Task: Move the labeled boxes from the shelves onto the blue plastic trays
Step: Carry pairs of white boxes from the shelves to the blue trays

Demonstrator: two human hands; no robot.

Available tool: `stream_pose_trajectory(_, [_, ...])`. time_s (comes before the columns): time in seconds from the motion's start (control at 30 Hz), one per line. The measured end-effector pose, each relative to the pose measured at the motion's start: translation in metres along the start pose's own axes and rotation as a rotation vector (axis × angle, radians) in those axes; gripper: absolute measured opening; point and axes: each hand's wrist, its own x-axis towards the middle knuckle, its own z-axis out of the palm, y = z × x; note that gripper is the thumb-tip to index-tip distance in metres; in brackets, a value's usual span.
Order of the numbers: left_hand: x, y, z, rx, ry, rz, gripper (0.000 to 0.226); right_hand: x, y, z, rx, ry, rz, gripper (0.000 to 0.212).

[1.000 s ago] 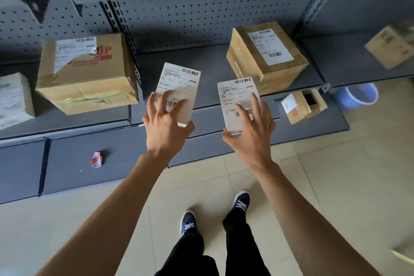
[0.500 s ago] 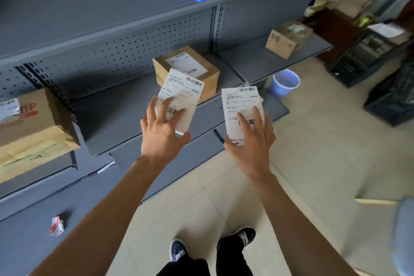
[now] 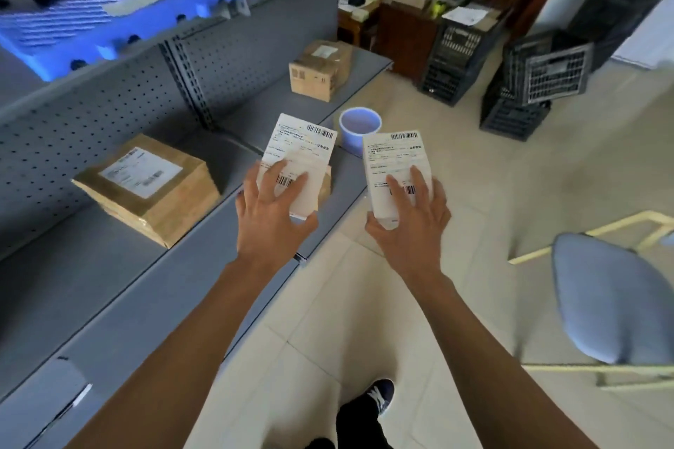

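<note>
While both arms reach forward over the pale tiled floor (image 3: pixel 456 266), the left hand (image 3: pixel 271 219) grips a small white box with a barcoded shipping label (image 3: pixel 301 153) from its near end, fingers spread over the label and thumb curled under the edge. The right hand (image 3: pixel 410 226) holds a second white labelled box (image 3: pixel 397 164) the same way. Both boxes are upright-facing, labels toward the camera, held side by side in the air just off the grey metal shelf (image 3: pixel 120 266). Further left on that shelf lies a brown cardboard parcel with a white label (image 3: pixel 146 189); beyond the hands stand a pale blue plastic bucket (image 3: pixel 359 126) and another taped cardboard parcel (image 3: pixel 321 69) at the shelf's end. Blue plastic trays (image 3: pixel 109 22) sit on the top tier, with blurred items on them. Against half a second ago, the view has swung right and upward: the trays and the black plastic crates (image 3: pixel 539 80) show more fully, and a grey-blue chair (image 3: pixel 612 302) has come into view.
</note>
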Motion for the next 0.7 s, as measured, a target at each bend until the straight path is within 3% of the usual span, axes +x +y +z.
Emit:
stream_pose_trajectory(0.4, [0.116, 0.139, 0.085, -0.130, -0.065, 0.150, 0.057, 0.095, 0.128, -0.060, 0.032, 0.160, 0.143, 0.067])
stream_pose_trajectory(0.7, [0.172, 0.207, 0.112, -0.155, -0.004, 0.218, 0.056, 0.139, 0.191, -0.091, -0.009, 0.238, 0.197, 0.066])
